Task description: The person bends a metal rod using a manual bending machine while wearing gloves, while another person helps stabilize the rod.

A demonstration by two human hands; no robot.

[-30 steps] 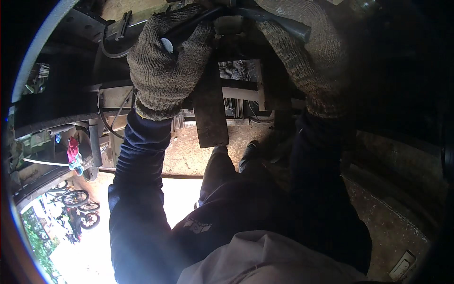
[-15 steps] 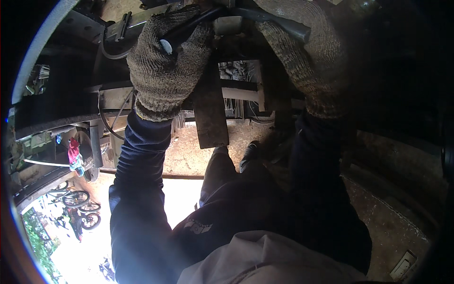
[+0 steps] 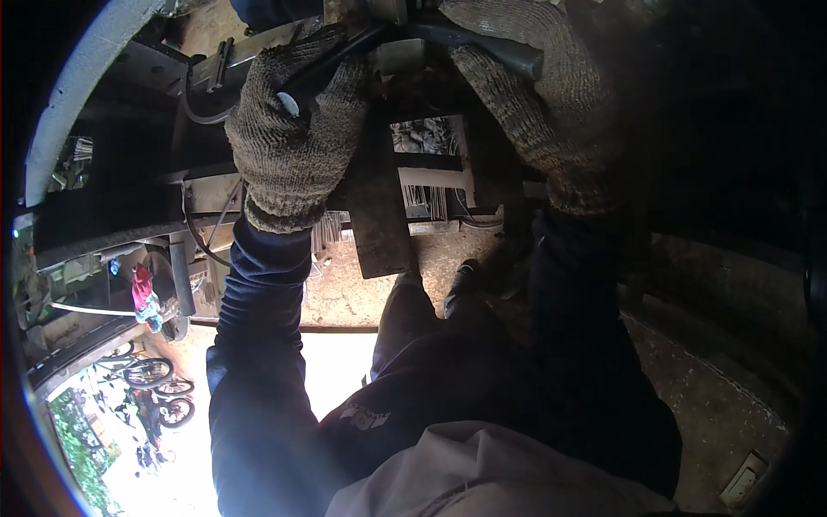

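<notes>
Both my hands wear thick, soiled knit gloves and are raised to the top of the view. My left hand [image 3: 297,142] is closed round a dark round handle bar [image 3: 345,53], whose pale end shows beside the thumb. On the other side, my right hand [image 3: 573,103] grips a second dark bar [image 3: 495,50], its blunt end lying between thumb and fingers. The two bars slope down and outward from a metal block [image 3: 401,55] between the hands. How they join there is partly cut off by the upper edge.
A flat metal plate [image 3: 379,233] hangs below the block, in front of my legs. Thin rods [image 3: 424,201] are stacked beyond it. At left are a curved cable [image 3: 202,116], a red and blue cloth [image 3: 145,297] and, outside in bright light, several bicycles [image 3: 151,372]. Dark blue fabric [image 3: 271,10] shows at the top.
Both hands and the bars have shifted slightly left, with the grips kept. The surroundings sit a little lower in view, and dark blue fabric now shows at the upper edge.
</notes>
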